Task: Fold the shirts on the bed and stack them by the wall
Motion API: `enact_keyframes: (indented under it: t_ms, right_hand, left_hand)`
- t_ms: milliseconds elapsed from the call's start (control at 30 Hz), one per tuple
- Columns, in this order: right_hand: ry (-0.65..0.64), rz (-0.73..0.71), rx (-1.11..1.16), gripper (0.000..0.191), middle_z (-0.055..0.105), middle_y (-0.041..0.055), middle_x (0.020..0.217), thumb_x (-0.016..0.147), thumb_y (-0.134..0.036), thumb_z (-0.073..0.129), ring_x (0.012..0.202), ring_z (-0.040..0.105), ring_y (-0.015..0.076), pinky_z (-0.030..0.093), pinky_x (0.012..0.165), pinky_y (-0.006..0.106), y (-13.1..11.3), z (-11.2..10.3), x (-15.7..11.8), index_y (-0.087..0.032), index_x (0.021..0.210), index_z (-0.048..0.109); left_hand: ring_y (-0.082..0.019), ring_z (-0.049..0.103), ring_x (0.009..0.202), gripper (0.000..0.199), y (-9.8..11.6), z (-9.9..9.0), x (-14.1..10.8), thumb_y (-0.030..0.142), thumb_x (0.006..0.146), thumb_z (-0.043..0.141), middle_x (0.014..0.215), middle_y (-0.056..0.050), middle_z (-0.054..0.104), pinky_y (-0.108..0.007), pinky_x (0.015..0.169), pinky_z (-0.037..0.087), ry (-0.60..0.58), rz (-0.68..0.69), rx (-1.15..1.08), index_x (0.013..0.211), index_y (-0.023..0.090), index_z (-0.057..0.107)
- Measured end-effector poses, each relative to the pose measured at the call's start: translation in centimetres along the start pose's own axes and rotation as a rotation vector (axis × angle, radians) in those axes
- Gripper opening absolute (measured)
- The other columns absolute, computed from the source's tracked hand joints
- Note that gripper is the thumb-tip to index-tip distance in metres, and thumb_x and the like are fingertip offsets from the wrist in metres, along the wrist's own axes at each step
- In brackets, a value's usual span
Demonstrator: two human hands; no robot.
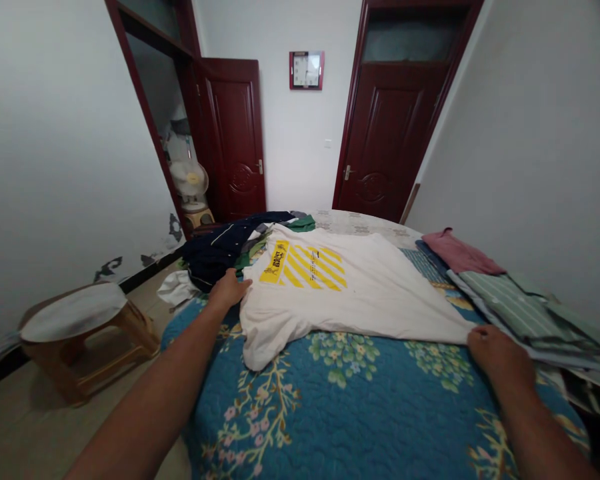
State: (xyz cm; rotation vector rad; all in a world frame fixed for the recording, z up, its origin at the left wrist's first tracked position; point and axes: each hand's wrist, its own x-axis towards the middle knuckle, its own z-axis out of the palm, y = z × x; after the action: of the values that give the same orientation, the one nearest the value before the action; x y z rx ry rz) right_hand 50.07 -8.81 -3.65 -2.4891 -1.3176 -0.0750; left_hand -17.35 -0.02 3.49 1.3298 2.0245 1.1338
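A white T-shirt (370, 280) with a yellow striped print lies spread sideways over a blue floral quilt (370, 407). My left hand (231, 291) is closed on the shirt's edge near the collar, at the left. At the right, my right hand (495, 347) pinches the shirt's bottom corner, and the cloth is drawn taut toward it. One sleeve hangs loosely toward me beside my left hand. Both hands are on the near side of the shirt.
Dark crumpled clothes (215, 250) lie beyond my left hand. Folded garments, a pink one (460, 252) and a green striped one (517, 300) among them, are stacked at the right. A stool (80, 320) stands on the floor at the left.
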Motion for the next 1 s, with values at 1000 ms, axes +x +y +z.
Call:
enact_keyframes:
  t_ms: [1000]
  right_hand:
    - [0.061,0.027,0.013,0.040,0.078,0.0157,0.111,0.098,-0.029,0.045,0.099,0.072,0.0270,0.051,0.084,0.034,-3.6,-3.4,-2.5,-0.018,0.119,0.077]
  left_hand:
    - [-0.034,0.071,0.097,0.035,-0.1,-1.4,-11.7,0.053,0.066,0.090,0.100,-0.009,0.079,-0.036,0.087,0.059,-0.627,0.282,0.034,0.092,0.031,0.084]
